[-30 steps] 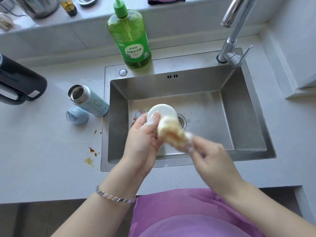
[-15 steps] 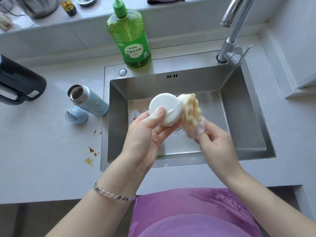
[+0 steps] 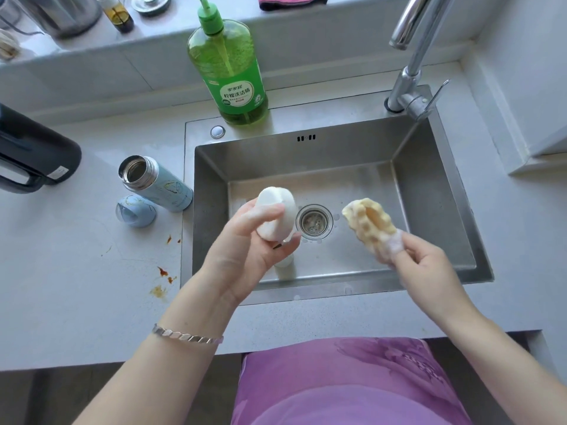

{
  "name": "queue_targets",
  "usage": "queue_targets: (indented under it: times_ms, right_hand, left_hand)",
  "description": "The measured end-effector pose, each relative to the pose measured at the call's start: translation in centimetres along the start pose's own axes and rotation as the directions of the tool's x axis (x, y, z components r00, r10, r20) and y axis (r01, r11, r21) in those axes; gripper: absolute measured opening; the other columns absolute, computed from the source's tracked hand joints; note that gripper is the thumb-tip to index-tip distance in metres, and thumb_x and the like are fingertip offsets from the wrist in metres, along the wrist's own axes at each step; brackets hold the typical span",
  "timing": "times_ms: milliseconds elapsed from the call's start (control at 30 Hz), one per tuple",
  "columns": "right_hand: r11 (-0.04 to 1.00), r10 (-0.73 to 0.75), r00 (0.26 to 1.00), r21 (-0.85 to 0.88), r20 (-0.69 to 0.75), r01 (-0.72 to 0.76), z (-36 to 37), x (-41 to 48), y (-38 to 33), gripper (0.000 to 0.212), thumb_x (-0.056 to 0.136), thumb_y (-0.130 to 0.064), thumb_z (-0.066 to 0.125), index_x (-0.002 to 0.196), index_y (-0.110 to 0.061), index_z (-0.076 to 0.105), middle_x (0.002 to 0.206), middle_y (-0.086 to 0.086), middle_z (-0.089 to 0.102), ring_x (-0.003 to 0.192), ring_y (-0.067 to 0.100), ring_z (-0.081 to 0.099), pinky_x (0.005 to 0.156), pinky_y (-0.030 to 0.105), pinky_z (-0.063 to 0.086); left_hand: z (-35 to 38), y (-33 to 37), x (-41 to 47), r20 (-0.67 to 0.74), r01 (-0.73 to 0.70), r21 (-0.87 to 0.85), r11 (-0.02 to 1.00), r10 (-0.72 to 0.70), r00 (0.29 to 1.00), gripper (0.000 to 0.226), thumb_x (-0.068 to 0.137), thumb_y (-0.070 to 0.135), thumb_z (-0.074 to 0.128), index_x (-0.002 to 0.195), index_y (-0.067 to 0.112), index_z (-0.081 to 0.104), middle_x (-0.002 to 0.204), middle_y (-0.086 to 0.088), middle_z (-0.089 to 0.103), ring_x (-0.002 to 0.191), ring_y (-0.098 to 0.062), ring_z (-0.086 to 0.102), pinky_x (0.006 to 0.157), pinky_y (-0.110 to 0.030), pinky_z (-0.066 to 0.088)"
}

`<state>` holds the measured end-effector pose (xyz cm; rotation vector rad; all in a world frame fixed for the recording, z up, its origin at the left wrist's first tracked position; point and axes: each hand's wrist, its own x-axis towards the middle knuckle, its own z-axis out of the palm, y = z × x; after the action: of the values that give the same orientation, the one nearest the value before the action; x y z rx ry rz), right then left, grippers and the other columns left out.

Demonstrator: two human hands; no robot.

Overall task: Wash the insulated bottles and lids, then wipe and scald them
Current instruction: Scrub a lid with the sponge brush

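Observation:
My left hand [image 3: 245, 250] grips a soapy white lid [image 3: 276, 210] above the sink [image 3: 435, 191], just left of the drain [image 3: 314, 222]. My right hand [image 3: 429, 271] pinches a foamy yellow sponge [image 3: 368, 222] over the right half of the basin, apart from the lid. A white bottle [image 3: 285, 266] lies in the basin under my left hand, mostly hidden. On the counter left of the sink, a light blue insulated bottle [image 3: 156, 182] stands open, with its blue lid [image 3: 135, 210] beside it.
A green dish soap bottle [image 3: 230, 72] stands on the sink's back rim. The faucet [image 3: 411, 72] rises at the back right. A dark kettle [image 3: 33, 151] sits at the far left. Brown stains [image 3: 162, 274] mark the counter. Jars and a pink cloth [image 3: 291, 1] line the sill.
The sponge was rubbing against the white lid; now my right hand has pulled it away to the right, and my left hand has tilted the lid and lowered it slightly.

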<state>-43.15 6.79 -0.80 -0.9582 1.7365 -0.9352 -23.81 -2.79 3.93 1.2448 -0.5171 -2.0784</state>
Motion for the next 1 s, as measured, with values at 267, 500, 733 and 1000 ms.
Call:
queue_targets:
  times_ms: [267, 500, 733, 1000]
  right_hand:
    - [1.000, 0.023, 0.996, -0.009, 0.088, -0.023, -0.7, 0.2, -1.6, 0.022, 0.097, -0.014, 0.043, 0.102, -0.025, 0.062, 0.047, -0.027, 0.053, 0.051, -0.013, 0.050, 0.051, 0.003, 0.035]
    - [0.951, -0.249, 0.955, -0.147, 0.159, 0.272, 0.8, -1.7, -3.9, 0.031, 0.093, -0.024, 0.054, 0.106, -0.052, 0.057, 0.062, -0.028, 0.060, 0.060, 0.007, 0.054, 0.060, 0.017, 0.041]
    - [0.875, -0.257, 0.960, -0.396, 0.108, 0.279, 2.8, 0.5, -3.5, 0.020, 0.092, -0.022, 0.049, 0.106, -0.026, 0.063, 0.044, -0.005, 0.034, 0.051, 0.015, 0.029, 0.052, 0.035, 0.030]
    - [0.824, -0.239, 0.959, -0.490, 0.155, 0.284, 2.8, -0.3, -4.2, 0.026, 0.089, -0.031, 0.040, 0.104, -0.023, 0.059, 0.044, -0.005, 0.027, 0.054, 0.022, 0.030, 0.051, 0.036, 0.030]
  left_hand:
    - [0.5, -1.5, 0.0, -0.105, -0.083, 0.428, 0.900, 0.141, 0.984, 0.029, 0.086, 0.023, 0.061, 0.114, 0.018, 0.053, 0.095, -0.002, 0.049, 0.063, -0.010, 0.054, 0.054, -0.025, 0.055]
    - [0.8, -1.4, -0.4, -0.118, -0.020, 0.158, 0.987, 0.039, 0.992, 0.051, 0.087, 0.060, 0.035, 0.099, 0.018, 0.060, 0.070, -0.008, 0.063, 0.057, -0.019, 0.059, 0.047, -0.022, 0.043]
    - [1.4, -2.2, -0.4, -0.094, 0.007, 0.272, 0.962, 0.020, 0.995, 0.052, 0.096, 0.051, 0.025, 0.077, 0.019, 0.062, 0.062, -0.004, 0.061, 0.051, -0.014, 0.054, 0.053, -0.026, 0.036]
    - [1.6, -2.5, -0.5, -0.131, -0.001, 0.221, 0.975, 0.031, 0.991, 0.054, 0.098, 0.045, 0.027, 0.068, 0.020, 0.064, 0.059, -0.002, 0.062, 0.053, -0.015, 0.053, 0.059, -0.028, 0.036]
